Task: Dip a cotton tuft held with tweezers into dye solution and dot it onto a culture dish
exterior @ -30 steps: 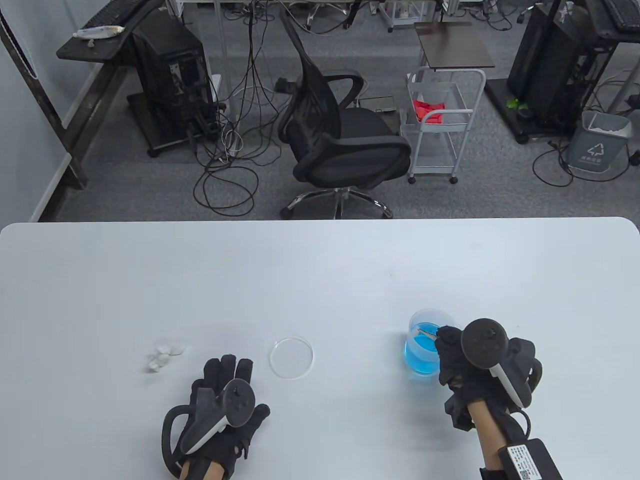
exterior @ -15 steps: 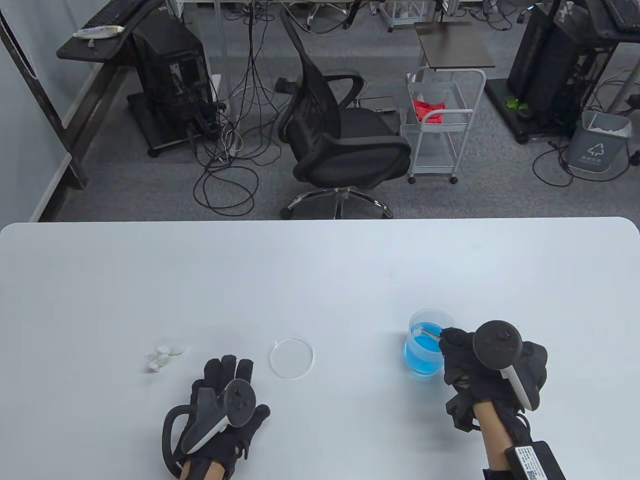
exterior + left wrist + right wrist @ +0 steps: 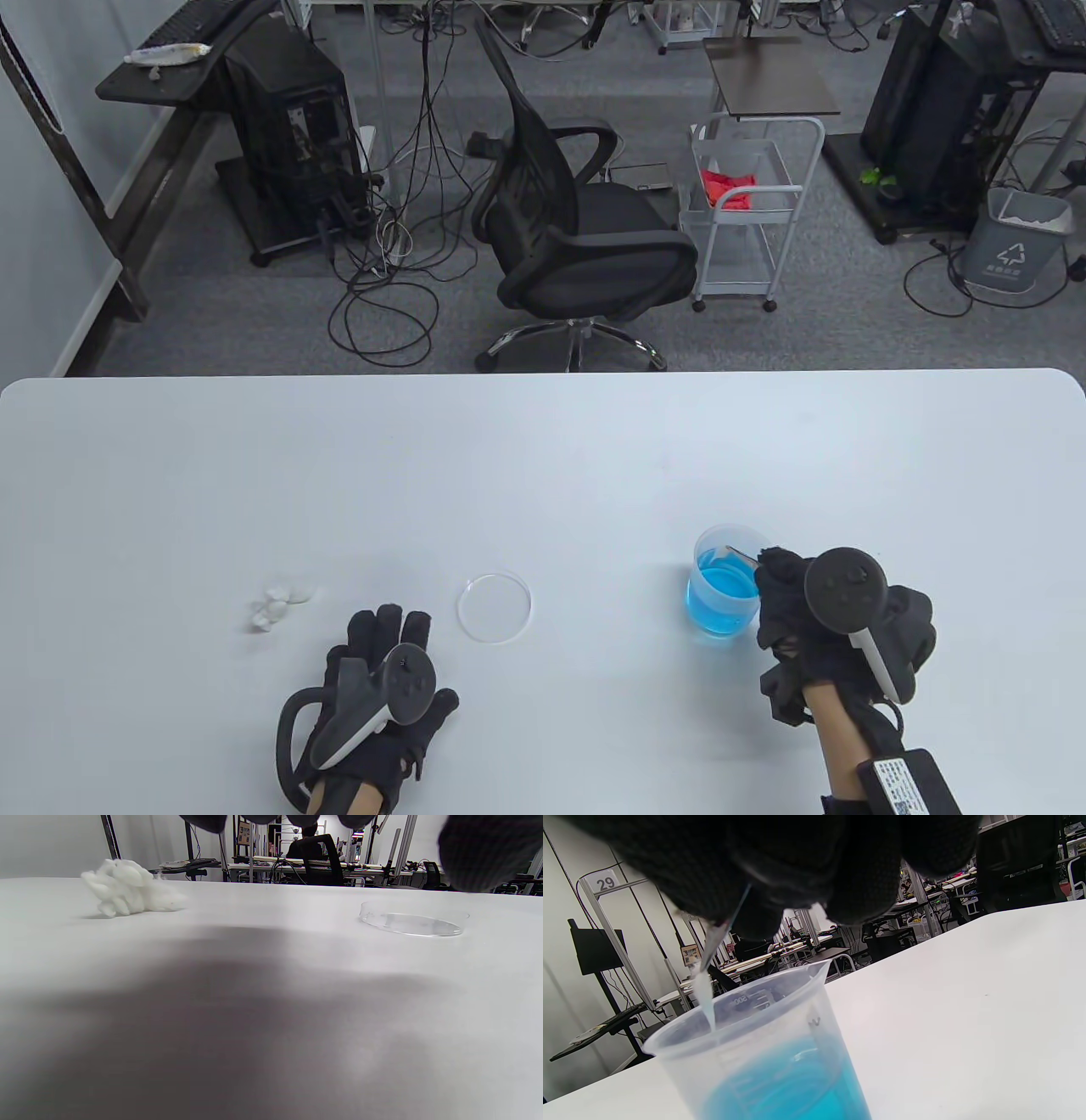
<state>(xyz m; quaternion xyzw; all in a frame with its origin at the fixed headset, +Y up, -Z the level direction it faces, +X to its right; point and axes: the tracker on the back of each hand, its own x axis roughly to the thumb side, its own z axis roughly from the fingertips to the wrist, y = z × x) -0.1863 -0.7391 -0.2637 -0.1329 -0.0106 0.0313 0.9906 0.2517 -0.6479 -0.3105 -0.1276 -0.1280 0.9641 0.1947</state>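
A clear plastic beaker point(image 3: 723, 594) holds blue dye point(image 3: 793, 1086) at the right of the table. My right hand point(image 3: 766, 567) pinches metal tweezers point(image 3: 735, 554) just right of the beaker, and they slant down over the rim. In the right wrist view the tweezers point(image 3: 709, 980) pass behind the beaker's wall point(image 3: 763, 1035); the tip and the cotton tuft are hidden there. An empty glass culture dish point(image 3: 495, 606) lies at mid-table. My left hand point(image 3: 387, 626) rests flat and empty on the table, just left of the dish.
A small pile of white cotton tufts point(image 3: 280, 601) lies left of my left hand; it also shows in the left wrist view point(image 3: 127, 889), with the dish point(image 3: 411, 921) to the right. The table's far edge point(image 3: 543, 373) faces an office chair.
My right hand has shifted slightly right and tipped the tweezers down into the beaker. The white tuft, seen above the dye before, no longer shows. The left hand has not moved.
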